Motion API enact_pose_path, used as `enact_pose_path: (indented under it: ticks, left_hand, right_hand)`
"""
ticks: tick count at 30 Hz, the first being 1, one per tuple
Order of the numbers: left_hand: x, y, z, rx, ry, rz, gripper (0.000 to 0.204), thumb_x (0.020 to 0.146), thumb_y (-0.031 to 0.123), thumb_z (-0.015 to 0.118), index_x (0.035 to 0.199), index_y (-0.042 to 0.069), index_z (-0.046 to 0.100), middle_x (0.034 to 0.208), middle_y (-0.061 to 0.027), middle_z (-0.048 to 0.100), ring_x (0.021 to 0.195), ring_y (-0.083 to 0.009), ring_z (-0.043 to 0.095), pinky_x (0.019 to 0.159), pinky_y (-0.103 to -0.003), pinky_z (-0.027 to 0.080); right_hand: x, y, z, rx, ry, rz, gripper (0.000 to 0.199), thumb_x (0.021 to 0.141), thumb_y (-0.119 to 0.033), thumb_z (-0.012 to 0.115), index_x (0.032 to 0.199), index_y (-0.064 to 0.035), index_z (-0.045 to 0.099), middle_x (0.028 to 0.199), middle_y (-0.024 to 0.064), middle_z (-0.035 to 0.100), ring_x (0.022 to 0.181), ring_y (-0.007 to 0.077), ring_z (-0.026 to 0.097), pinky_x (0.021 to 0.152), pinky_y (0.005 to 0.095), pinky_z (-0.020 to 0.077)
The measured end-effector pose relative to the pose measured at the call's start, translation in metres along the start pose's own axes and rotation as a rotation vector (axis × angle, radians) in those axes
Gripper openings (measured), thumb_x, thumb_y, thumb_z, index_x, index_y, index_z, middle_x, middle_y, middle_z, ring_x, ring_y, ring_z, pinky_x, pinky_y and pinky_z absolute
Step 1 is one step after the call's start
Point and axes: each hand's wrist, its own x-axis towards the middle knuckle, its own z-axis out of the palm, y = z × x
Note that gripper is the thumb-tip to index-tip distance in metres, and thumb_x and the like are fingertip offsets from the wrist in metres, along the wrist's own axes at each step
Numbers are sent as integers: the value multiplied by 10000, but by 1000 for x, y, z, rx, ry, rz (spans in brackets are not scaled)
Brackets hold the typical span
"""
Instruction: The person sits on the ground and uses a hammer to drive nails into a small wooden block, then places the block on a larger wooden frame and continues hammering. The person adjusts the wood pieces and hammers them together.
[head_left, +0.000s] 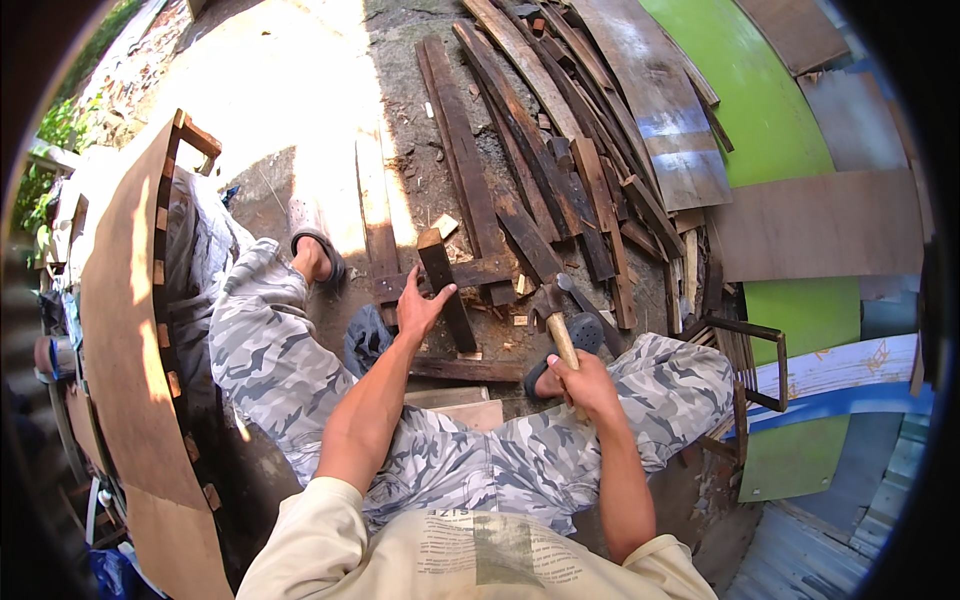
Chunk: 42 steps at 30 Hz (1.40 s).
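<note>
- A short, dark, square-cut wooden post [444, 288] leans on the dirt ground in the middle of the scene, its pale sawn top tilted to the far left, crossing a flat dark plank [455, 276] under it
- The left hand [418, 310] is open, fingers spread, the thumb pressed to the left face of the post, steadying it
- The right hand [580, 382] is closed tight round the pale wooden handle of a claw hammer [556, 318], whose rusty brown metal head sits just right of the post, apart from it
- Small pale wood chips [520, 320] lie scattered on the ground between post and hammer head
- Both legs wear grey camouflage trousers [500, 455], with rubber sandals on the feet; the left foot [312, 258] rests on the ground to the left of the post
- Far and right, a heap of long weathered planks [560, 130], rough and dark, fans outward
- Further right lie a bright green curved panel [760, 100] and a flat brown board [820, 222]
- On the left stands a curved sheet of smooth brown plywood [120, 330] fixed on small wooden blocks
</note>
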Motion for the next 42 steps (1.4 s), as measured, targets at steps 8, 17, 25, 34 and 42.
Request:
enact_pose_path:
  ticks: [8, 17, 25, 34, 42]
  left_hand:
    - [30, 5, 4, -33, 103, -235, 832, 856, 702, 635, 1406, 83, 551, 1217, -238, 682, 1175, -415, 623, 1007, -478, 463]
    - [13, 53, 13, 216, 40, -271, 890, 816, 649, 685, 1401, 14, 467, 1230, -255, 659, 1165, -435, 623, 1009, -499, 467]
    - [31, -18, -8, -380, 391, -13, 620, 949, 436, 611, 1319, -47, 487, 1166, -228, 650, 1058, -370, 637, 947, -443, 464]
    - [-23, 84, -69, -1301, 354, -138, 513, 923, 462, 401, 1210, 75, 579, 1163, -82, 639, 1089, -268, 622, 949, -434, 492]
    - [-50, 95, -86, -1482, 355, -112, 576, 904, 522, 374, 1226, 97, 592, 1135, -112, 653, 1049, -315, 646, 925, -498, 521]
  right_hand:
    - [-2, -16, 10, -73, -4, -12, 418, 933, -392, 663, 898, 23, 633, 635, 111, 644, 562, 222, 644, 583, 392, 491]
    - [-1, -7, 10, -184, 167, -59, 418, 930, -380, 672, 900, 36, 640, 681, 155, 662, 630, 284, 656, 649, 406, 500]
    - [-1, -21, 1, -162, 267, -58, 545, 915, -441, 664, 1075, 80, 653, 978, 304, 700, 1012, 451, 672, 887, 502, 502]
    - [-2, -13, -18, -51, 301, -32, 698, 846, -619, 707, 936, 72, 657, 752, 211, 692, 717, 361, 713, 690, 428, 542]
    - [-5, -18, -3, 337, -49, -77, 646, 816, -604, 781, 924, 7, 603, 656, 20, 557, 529, 96, 557, 469, 244, 444]
